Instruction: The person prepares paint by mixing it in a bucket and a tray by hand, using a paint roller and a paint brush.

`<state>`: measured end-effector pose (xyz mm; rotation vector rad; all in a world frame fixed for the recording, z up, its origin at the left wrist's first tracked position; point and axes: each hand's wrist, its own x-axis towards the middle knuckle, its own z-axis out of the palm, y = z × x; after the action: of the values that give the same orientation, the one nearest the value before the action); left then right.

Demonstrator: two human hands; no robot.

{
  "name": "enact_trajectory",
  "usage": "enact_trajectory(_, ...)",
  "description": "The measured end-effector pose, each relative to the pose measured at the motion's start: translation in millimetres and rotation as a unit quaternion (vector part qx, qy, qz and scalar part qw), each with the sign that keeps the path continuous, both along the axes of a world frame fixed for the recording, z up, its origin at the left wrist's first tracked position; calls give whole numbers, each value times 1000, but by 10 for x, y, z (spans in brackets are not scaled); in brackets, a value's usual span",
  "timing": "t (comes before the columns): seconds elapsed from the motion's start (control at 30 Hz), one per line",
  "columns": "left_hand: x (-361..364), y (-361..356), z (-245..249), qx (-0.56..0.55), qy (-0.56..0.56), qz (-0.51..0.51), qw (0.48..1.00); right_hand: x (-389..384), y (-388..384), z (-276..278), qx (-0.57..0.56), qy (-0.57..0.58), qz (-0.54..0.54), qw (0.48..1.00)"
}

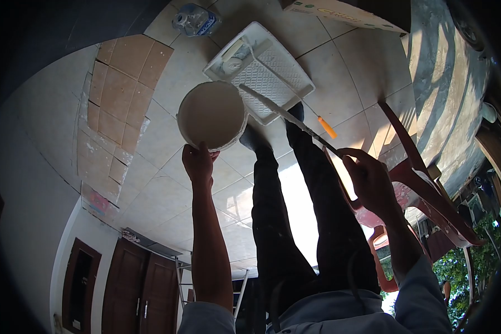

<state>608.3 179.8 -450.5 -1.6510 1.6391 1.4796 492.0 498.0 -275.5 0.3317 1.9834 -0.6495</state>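
Head camera looks down on a tiled floor (339,67), where the left hand (197,161) curls its fingers over the near rim of a white paint bucket (211,114), seemingly to steady it. The right hand (368,181) is clenched round a long paint-coated stick (286,114) slanting towards the bucket's far rim. Just behind the bucket lies a white paint tray (295,72) with a roller (234,55) in it; the print on a cardboard box (339,12) and the blue label on a plastic bottle (196,21) are too blurred to read.
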Motion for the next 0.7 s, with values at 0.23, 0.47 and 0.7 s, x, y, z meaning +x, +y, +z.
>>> enact_trajectory(0.23,48,23,-11,8,17,-17,1000,89,-169,-520,-33,24,-25,999)
enact_trajectory(0.47,105,20,-38,5,23,-42,999,-11,-37,-901,-58,18,-49,997)
enact_trajectory(0.7,148,9,-74,6,34,-60,998,-61,225,-847,-50,-74,-111,990)
